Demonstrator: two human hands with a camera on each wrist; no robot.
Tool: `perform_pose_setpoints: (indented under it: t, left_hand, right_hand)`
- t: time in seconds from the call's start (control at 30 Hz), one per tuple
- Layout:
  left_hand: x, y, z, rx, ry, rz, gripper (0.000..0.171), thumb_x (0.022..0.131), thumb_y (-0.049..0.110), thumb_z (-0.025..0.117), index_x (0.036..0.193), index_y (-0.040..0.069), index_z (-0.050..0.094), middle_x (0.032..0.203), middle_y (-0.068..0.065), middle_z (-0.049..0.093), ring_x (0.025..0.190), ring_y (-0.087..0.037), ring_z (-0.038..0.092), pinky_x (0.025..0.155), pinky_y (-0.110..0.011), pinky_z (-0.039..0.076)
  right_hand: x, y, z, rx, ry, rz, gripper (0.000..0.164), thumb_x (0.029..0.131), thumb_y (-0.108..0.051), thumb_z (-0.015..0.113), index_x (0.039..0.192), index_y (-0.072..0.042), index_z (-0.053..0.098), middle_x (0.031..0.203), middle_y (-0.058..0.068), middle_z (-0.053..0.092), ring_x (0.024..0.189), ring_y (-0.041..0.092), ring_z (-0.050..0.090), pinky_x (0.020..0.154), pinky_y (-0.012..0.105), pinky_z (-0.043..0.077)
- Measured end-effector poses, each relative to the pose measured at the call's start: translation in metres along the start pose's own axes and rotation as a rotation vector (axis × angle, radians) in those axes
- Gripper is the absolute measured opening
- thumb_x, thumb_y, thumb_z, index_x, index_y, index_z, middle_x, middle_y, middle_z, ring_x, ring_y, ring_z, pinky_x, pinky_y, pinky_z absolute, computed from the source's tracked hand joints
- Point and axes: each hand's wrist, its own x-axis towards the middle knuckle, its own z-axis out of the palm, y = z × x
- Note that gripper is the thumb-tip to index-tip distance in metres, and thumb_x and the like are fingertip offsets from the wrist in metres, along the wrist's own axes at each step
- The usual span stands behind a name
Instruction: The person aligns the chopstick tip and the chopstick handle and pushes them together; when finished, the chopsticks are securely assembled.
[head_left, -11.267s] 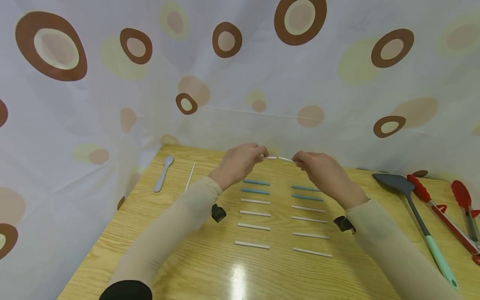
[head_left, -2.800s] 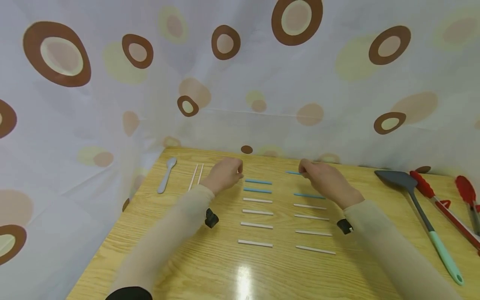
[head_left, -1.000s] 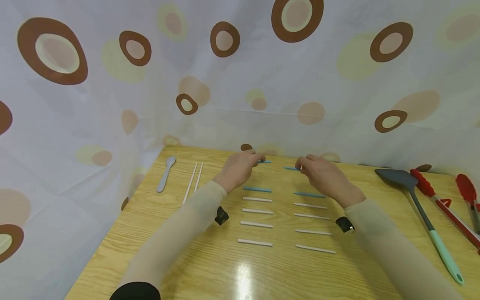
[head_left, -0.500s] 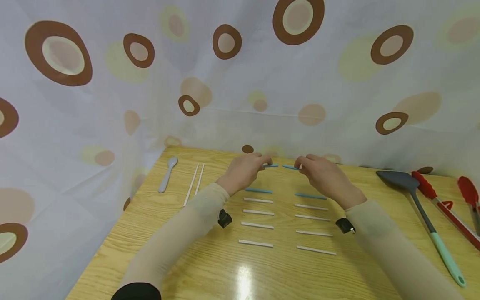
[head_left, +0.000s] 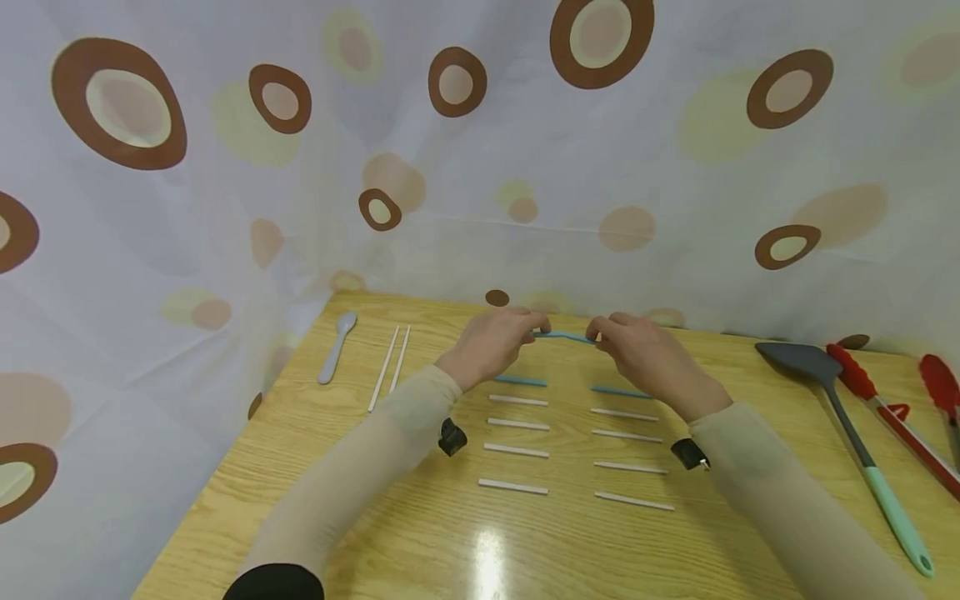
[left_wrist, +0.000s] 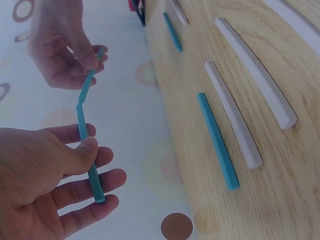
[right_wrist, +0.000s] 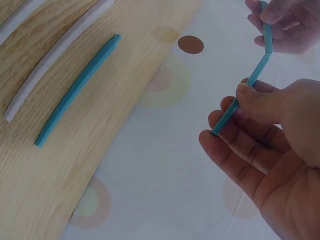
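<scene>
My left hand [head_left: 495,343] pinches one blue chopstick half [left_wrist: 95,182] between thumb and fingers. Opposite it, my right hand [head_left: 654,360] pinches a second blue chopstick half [right_wrist: 226,116]. Both are held up above the far part of the table, and their inner ends meet at a slight angle. Whether one end sits inside the other, I cannot tell. Below the hands lie another blue half [head_left: 521,381] on the left and another blue half [head_left: 622,392] on the right. Several white halves [head_left: 516,450] form two columns nearer me.
Two long white chopsticks [head_left: 384,367] lie side by side at the left, beside a grey spoon [head_left: 337,348]. To the right are a spatula [head_left: 847,408] with a mint handle and red tongs [head_left: 900,425]. A patterned curtain [head_left: 480,167] hangs behind the wooden table [head_left: 420,533].
Earlier my hands held two white halves; a second long white chopstick then appeared at the left. My left hand picked up a blue half and brought it right until its end met the other.
</scene>
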Motion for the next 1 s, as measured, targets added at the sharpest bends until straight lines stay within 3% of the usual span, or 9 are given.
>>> perform_pose_setpoints:
  t: [0.3,0.47,0.67,1.0]
  left_hand:
    - [-0.0006,0.0017,0.0022,0.084,-0.012,0.008,0.028,0.086,0.008,0.061,0.109,0.023,0.061,0.096,0.007,0.059,0.076,-0.004,0.057,0.043,-0.016,0.037]
    - [0.0003,0.004,0.002,0.136,-0.019,0.022,0.033,0.085,0.001,0.061,0.109,0.024,0.061,0.097,0.008,0.059,0.074,-0.003,0.057,0.044,-0.015,0.037]
    - [0.0008,0.0052,0.0034,0.192,-0.016,0.043,0.032,0.085,0.006,0.063,0.111,0.025,0.061,0.095,0.008,0.058,0.067,-0.003,0.054,0.045,-0.015,0.037]
    - [0.0005,0.0074,0.0003,0.184,-0.004,0.057,0.032,0.084,0.005,0.064,0.11,0.023,0.061,0.094,0.008,0.057,0.063,-0.003,0.053,0.043,-0.015,0.036]
  right_hand:
    - [-0.0013,-0.0029,-0.0001,-0.049,-0.01,-0.008,0.02,0.081,-0.001,0.065,0.1,-0.007,0.066,0.083,0.003,0.057,0.068,0.017,0.057,0.058,0.03,0.048]
    - [-0.0003,-0.0058,-0.0024,-0.12,-0.02,-0.014,0.019,0.081,0.0,0.066,0.099,-0.006,0.067,0.083,0.005,0.057,0.072,0.02,0.057,0.057,0.031,0.048]
    - [-0.0011,-0.0078,-0.0034,-0.156,-0.018,-0.018,0.021,0.08,0.001,0.066,0.099,-0.006,0.067,0.084,0.006,0.057,0.073,0.02,0.056,0.054,0.029,0.047]
    - [-0.0011,-0.0091,-0.0055,-0.2,-0.01,-0.021,0.021,0.079,0.001,0.067,0.098,-0.007,0.068,0.083,0.006,0.056,0.073,0.02,0.056,0.049,0.027,0.044]
